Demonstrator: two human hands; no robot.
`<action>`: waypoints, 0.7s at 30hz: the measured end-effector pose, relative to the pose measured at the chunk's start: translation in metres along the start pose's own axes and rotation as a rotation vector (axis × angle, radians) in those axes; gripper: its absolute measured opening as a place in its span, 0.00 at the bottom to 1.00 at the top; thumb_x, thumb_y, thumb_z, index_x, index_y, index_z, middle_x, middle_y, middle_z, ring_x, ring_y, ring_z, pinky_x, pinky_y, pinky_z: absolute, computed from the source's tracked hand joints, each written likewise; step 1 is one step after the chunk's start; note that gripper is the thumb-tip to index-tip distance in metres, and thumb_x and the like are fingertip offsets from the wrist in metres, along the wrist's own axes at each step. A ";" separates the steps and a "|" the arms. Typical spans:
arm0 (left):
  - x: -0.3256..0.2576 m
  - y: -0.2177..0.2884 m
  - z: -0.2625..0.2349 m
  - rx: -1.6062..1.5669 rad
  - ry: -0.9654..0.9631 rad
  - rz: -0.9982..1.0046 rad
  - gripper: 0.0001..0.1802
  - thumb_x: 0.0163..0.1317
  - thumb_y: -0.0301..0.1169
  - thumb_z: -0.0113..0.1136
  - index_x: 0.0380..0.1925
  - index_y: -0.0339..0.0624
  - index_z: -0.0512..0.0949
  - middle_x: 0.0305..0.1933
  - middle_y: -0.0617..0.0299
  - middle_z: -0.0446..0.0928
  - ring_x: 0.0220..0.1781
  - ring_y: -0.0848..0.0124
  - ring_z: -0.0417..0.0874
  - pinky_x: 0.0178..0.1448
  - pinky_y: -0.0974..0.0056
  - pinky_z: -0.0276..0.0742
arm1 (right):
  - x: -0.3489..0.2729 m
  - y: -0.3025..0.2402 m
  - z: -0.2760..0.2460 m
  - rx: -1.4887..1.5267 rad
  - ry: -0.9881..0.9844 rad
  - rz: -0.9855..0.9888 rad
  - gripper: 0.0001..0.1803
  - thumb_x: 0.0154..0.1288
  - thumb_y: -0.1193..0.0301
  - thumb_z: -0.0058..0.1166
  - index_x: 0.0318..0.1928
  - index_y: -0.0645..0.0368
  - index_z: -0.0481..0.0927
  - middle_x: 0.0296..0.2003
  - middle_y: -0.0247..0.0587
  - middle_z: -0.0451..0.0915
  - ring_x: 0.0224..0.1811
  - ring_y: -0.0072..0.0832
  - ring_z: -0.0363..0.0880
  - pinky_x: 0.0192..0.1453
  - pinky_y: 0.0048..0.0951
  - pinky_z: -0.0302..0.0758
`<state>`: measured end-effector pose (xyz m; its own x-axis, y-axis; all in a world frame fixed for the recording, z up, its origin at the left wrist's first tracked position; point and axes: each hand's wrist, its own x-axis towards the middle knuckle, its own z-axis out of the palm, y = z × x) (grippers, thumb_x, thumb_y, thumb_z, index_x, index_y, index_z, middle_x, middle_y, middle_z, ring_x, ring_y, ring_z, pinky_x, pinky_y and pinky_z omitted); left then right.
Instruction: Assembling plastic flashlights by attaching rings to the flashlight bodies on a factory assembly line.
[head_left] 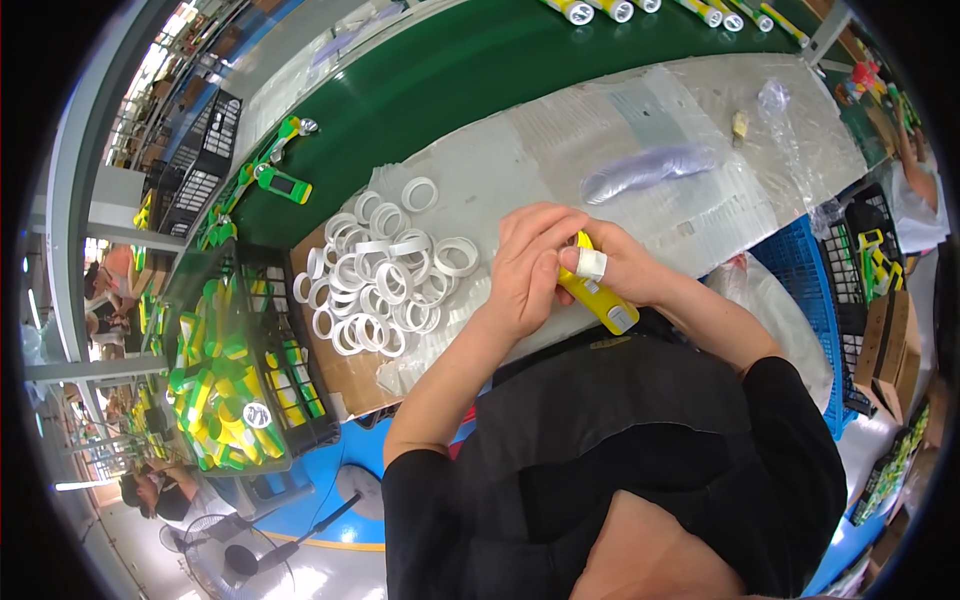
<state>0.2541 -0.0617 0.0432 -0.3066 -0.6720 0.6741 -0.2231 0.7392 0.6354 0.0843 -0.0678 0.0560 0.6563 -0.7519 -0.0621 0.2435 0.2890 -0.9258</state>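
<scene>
In front of my chest, a yellow flashlight (600, 303) sits between my two hands, its lower end tilted toward me and to the right. My left hand (527, 262) is closed over its upper part, with the fingers overlapping my right hand. My right hand (628, 262) wraps round it from the other side. A white band (591, 264) shows by the right thumb; whether it is on the thumb or on the flashlight I cannot tell. The flashlight's far end is mostly hidden by my fingers. Left of my hands lies a loose pile of white rings (392, 284).
Several yellow flashlights (612, 11) lie along the far edge of the green belt (420, 100). Clear crumpled plastic (650, 172) rests on the covered table (540, 150). At left stands a bin of green and yellow parts (225, 380); at right, a blue crate (800, 290).
</scene>
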 end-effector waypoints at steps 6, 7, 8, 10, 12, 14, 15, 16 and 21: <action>0.018 -0.023 -0.024 0.083 0.005 -0.010 0.17 0.68 0.32 0.41 0.47 0.38 0.78 0.53 0.52 0.75 0.57 0.53 0.73 0.63 0.53 0.63 | 0.037 0.005 0.006 0.139 0.035 -0.021 0.22 0.71 0.57 0.51 0.58 0.55 0.68 0.37 0.40 0.78 0.33 0.28 0.79 0.37 0.30 0.76; 0.022 -0.023 -0.029 0.101 0.005 -0.048 0.18 0.68 0.36 0.47 0.52 0.39 0.75 0.56 0.50 0.74 0.59 0.52 0.72 0.63 0.51 0.64 | 0.044 0.001 0.004 0.086 0.049 -0.096 0.22 0.71 0.57 0.50 0.58 0.55 0.68 0.36 0.40 0.78 0.34 0.28 0.79 0.37 0.30 0.76; 0.028 -0.030 -0.038 0.113 0.011 -0.045 0.18 0.68 0.36 0.47 0.52 0.39 0.75 0.56 0.50 0.74 0.59 0.52 0.72 0.63 0.51 0.64 | 0.053 -0.002 0.001 0.033 0.064 -0.171 0.23 0.71 0.57 0.50 0.59 0.55 0.68 0.36 0.40 0.78 0.35 0.28 0.79 0.37 0.29 0.76; 0.043 -0.048 -0.065 0.466 0.180 -0.119 0.24 0.66 0.41 0.55 0.58 0.41 0.72 0.59 0.51 0.73 0.61 0.52 0.71 0.64 0.51 0.66 | 0.070 -0.006 -0.007 0.010 0.087 -0.229 0.24 0.70 0.56 0.50 0.58 0.57 0.68 0.35 0.40 0.77 0.34 0.27 0.78 0.37 0.28 0.75; 0.039 -0.065 -0.100 0.776 -0.055 -0.289 0.27 0.63 0.42 0.60 0.59 0.42 0.72 0.59 0.51 0.73 0.60 0.52 0.72 0.62 0.52 0.68 | 0.085 -0.011 -0.010 -0.108 0.111 -0.325 0.25 0.69 0.56 0.51 0.58 0.58 0.68 0.34 0.41 0.77 0.32 0.25 0.76 0.38 0.28 0.74; 0.033 -0.080 -0.124 1.070 -0.298 -0.458 0.30 0.60 0.42 0.64 0.61 0.43 0.71 0.59 0.51 0.73 0.59 0.53 0.73 0.61 0.53 0.70 | 0.091 -0.011 -0.009 -0.146 0.111 -0.346 0.23 0.69 0.58 0.51 0.57 0.58 0.68 0.34 0.41 0.77 0.32 0.25 0.75 0.39 0.29 0.73; 0.034 -0.082 -0.131 0.999 -0.478 -0.547 0.31 0.59 0.40 0.65 0.62 0.44 0.71 0.58 0.53 0.73 0.58 0.56 0.75 0.58 0.55 0.73 | 0.094 -0.008 -0.009 -0.163 0.097 -0.355 0.23 0.69 0.59 0.51 0.57 0.59 0.67 0.34 0.41 0.77 0.32 0.25 0.75 0.40 0.29 0.73; 0.035 -0.085 -0.134 0.921 -0.658 -0.633 0.32 0.58 0.37 0.67 0.62 0.44 0.70 0.58 0.54 0.73 0.56 0.58 0.76 0.55 0.57 0.76 | 0.095 -0.006 -0.010 -0.181 0.084 -0.364 0.22 0.69 0.59 0.50 0.57 0.59 0.67 0.33 0.41 0.77 0.32 0.25 0.75 0.40 0.29 0.73; 0.057 -0.044 -0.109 -0.043 0.080 -0.531 0.28 0.54 0.27 0.70 0.56 0.43 0.73 0.52 0.54 0.76 0.51 0.64 0.80 0.49 0.63 0.79 | 0.093 -0.005 -0.011 -0.167 0.073 -0.378 0.21 0.69 0.62 0.50 0.57 0.59 0.67 0.33 0.41 0.77 0.32 0.25 0.76 0.41 0.30 0.73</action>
<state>0.3471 -0.1374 0.0947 -0.0899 -0.9554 0.2811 -0.2894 0.2952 0.9105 0.1358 -0.1460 0.0510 0.4887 -0.8286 0.2733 0.3346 -0.1113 -0.9358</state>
